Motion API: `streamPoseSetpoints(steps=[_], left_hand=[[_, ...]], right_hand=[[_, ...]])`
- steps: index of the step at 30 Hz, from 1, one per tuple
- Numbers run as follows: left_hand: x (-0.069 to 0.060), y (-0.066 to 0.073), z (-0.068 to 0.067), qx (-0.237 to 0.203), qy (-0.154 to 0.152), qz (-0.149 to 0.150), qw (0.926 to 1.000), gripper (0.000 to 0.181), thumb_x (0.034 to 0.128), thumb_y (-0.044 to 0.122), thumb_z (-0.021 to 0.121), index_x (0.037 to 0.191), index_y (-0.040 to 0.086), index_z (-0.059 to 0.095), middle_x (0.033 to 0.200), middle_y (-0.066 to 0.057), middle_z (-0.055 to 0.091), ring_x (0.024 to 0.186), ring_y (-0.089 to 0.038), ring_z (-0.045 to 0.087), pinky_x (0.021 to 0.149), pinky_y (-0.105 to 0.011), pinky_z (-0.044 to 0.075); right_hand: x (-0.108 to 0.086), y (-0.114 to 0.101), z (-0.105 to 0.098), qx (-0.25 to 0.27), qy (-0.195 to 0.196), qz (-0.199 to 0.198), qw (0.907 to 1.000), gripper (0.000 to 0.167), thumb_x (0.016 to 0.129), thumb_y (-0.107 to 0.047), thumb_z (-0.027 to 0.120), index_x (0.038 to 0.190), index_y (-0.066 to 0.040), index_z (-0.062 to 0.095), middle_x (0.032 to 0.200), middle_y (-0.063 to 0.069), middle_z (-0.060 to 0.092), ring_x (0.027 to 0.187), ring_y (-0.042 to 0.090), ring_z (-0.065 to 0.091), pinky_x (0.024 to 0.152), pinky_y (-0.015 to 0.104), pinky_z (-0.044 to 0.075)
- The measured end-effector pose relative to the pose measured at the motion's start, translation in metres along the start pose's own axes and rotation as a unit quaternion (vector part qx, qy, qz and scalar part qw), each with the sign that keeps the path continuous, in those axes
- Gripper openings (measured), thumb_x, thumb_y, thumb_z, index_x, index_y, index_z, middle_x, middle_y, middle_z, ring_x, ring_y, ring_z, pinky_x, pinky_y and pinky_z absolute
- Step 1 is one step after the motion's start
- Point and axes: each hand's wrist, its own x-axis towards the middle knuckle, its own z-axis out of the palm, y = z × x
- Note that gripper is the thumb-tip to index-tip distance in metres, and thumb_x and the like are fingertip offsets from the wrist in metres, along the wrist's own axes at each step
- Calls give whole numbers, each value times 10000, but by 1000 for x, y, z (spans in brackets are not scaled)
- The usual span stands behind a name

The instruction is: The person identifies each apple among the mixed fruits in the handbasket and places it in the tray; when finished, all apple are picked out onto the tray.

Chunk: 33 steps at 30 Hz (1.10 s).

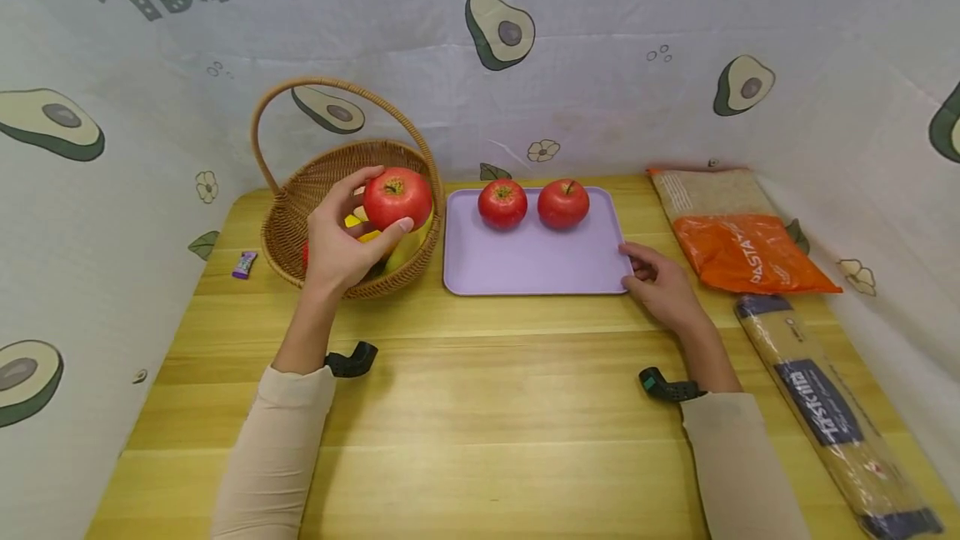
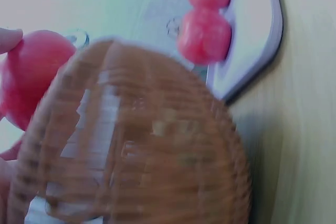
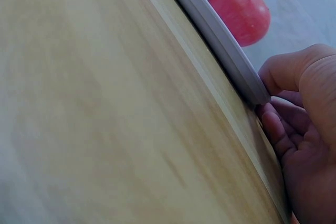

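My left hand (image 1: pixel 341 232) holds a red apple (image 1: pixel 397 198) above the right part of a wicker basket (image 1: pixel 281 232) with a tall handle. Yellow fruit (image 1: pixel 408 250) shows inside, partly hidden by the hand. In the left wrist view the held apple (image 2: pixel 35 77) appears beside the blurred basket wall (image 2: pixel 173 171). On the lilac tray (image 1: pixel 536 269) two more red apples sit side by side, a left apple (image 1: pixel 502 204) and a right apple (image 1: pixel 562 204). My right hand (image 1: pixel 663 286) pinches the tray's right edge; the right wrist view shows its fingers at the tray corner (image 3: pixel 254 90).
An orange pasta bag (image 1: pixel 742 244) lies right of the tray. Nearer, a long spaghetti packet (image 1: pixel 825 407) runs along the table's right side. A small purple-wrapped sweet (image 1: pixel 244 265) lies left of the basket. Avocado-print cloth (image 1: pixel 585 98) hangs behind the wooden table (image 1: pixel 495 407).
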Motion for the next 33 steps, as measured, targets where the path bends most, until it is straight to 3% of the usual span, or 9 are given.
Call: streamPoseSetpoints(steps=[4, 8, 16, 25, 33], left_hand=[[0, -9, 18, -378, -185, 197, 9989, 678, 772, 107, 884, 1396, 207, 640, 1359, -33, 604, 1172, -211, 646, 829, -310, 633], [-3, -10, 37, -377, -475, 406, 9973, 694, 778, 198, 900, 1412, 275, 630, 1338, 22, 622, 1139, -177, 642, 809, -363, 642], [-9, -9, 80, -15, -844, 515, 9951, 709, 770, 325, 894, 1410, 182, 626, 1341, 6, 663, 1125, -136, 667, 861, -308, 624], [-8, -8, 130, 517, -1135, 180, 9920, 764, 804, 371, 857, 1475, 172, 551, 1429, -54, 580, 1244, -211, 605, 936, -362, 606], [-8, -27, 144, 518, -1254, -408, 9899, 754, 833, 336, 825, 1490, 128, 519, 1447, -84, 519, 1274, -241, 560, 1021, -412, 567]], right_hand=[[1, 1, 0, -32, -20, 65, 10000, 538, 975, -88, 640, 1500, -64, 528, 1240, 207, 575, 1014, 242, 512, 783, 26, 387], [2, 1, 0, -23, -43, 95, 9999, 538, 979, -89, 631, 1505, -66, 521, 1247, 213, 567, 1029, 260, 512, 785, 23, 384], [2, 2, -1, -30, -102, 119, 9999, 543, 988, -103, 628, 1517, -72, 509, 1286, 221, 566, 1058, 272, 513, 798, 31, 390], [2, 2, -4, -54, -51, 133, 9999, 535, 986, -116, 640, 1507, -79, 524, 1250, 208, 578, 1026, 257, 510, 790, 35, 389], [2, 2, 0, -8, -78, 126, 9999, 534, 987, -114, 635, 1508, -79, 522, 1252, 212, 584, 1023, 258, 514, 783, 31, 397]])
